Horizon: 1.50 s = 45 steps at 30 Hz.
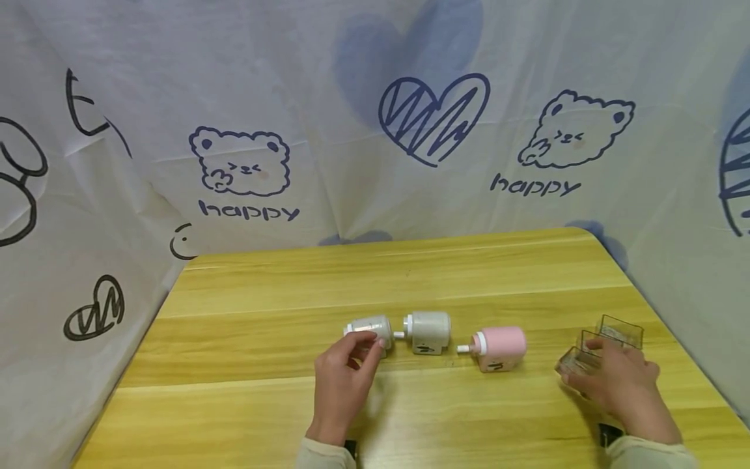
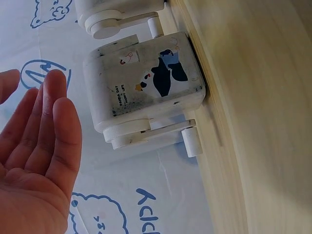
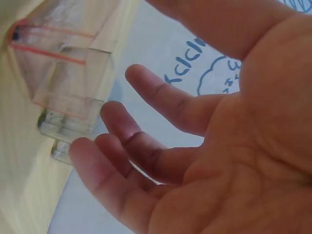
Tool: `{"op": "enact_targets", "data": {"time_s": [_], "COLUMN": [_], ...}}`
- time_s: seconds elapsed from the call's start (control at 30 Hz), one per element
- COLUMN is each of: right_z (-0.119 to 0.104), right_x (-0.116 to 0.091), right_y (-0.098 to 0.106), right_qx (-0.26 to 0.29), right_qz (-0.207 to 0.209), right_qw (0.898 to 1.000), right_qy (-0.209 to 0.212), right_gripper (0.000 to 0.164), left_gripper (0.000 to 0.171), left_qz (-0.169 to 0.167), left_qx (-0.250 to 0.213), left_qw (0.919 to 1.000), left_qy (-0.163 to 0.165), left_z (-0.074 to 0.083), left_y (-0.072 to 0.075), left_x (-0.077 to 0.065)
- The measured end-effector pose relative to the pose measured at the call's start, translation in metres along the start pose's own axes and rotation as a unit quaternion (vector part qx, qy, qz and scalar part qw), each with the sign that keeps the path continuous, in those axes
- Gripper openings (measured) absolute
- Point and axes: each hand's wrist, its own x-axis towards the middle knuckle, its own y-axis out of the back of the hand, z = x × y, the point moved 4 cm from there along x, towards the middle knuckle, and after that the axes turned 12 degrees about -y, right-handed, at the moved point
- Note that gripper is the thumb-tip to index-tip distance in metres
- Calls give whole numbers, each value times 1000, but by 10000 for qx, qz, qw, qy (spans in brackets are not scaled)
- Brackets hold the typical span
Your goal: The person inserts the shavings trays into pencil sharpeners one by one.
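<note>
My left hand (image 1: 346, 381) hovers at the leftmost hand-crank pencil sharpener (image 1: 377, 322), covering part of it, its fingers loosely bent. In the left wrist view that sharpener (image 2: 146, 87) shows a dark cartoon animal on its side and a white crank, and the fingers (image 2: 58, 131) are apart from it. To its right lie a second whitish sharpener (image 1: 432, 329) and a pink one (image 1: 504, 342), cranks pointing left. Above a row of small clear plastic boxes (image 1: 624, 331) is my right hand (image 1: 627, 384); in the right wrist view its relaxed fingers (image 3: 124, 129) hold nothing.
Everything lies on a yellow wood-grain table (image 1: 263, 293). White cloth (image 1: 334, 98) with printed hearts and bears hangs behind it and on both sides. The sharpeners stand in a row between my hands, with the clear boxes towards the table's right edge.
</note>
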Motion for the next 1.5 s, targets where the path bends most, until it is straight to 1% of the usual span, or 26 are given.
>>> {"op": "enact_targets", "data": {"time_s": [0.1,0.17,0.3,0.47,0.7,0.83,1.07,1.13,1.33,1.4,1.5], "right_z": [2,2,1,0,-1,-2,-3,-4,-10,-13,-15], "right_x": [0,-1,-2,-2,0,1,2,2,2,3,3], "right_y": [-1,-2,-3,-5,-6,-7,-8,-8,-11,-12,-14], "right_qx": [194,295,287,198,47,42,-77,-111,10,47,159], "right_qz": [-89,-93,58,80,23,66,158,183,456,524,510], "right_qw": [9996,9993,9996,9996,9997,9996,9987,9984,9953,9938,9930], "right_qy": [-180,-190,3,183,253,285,471,518,860,977,1055], "right_gripper": [94,91,80,68,64,59,64,63,57,57,61], "left_gripper": [12,12,13,12,13,14,14,14,14,14,14], "left_qz": [-27,-51,-98,-125,-114,-111,-104,-109,-100,-92,-86], "left_qx": [38,52,67,89,94,95,80,79,72,61,73], "left_qw": [10000,10000,9999,9998,9998,9998,9998,9998,9999,9999,9999], "left_qy": [25,61,108,128,117,116,119,118,106,78,72], "left_z": [0,-1,-1,-1,-1,-1,-2,-2,-2,-1,-2], "left_y": [0,0,0,0,1,2,2,2,2,2,2], "left_x": [1,1,1,1,1,0,0,0,0,0,0]}}
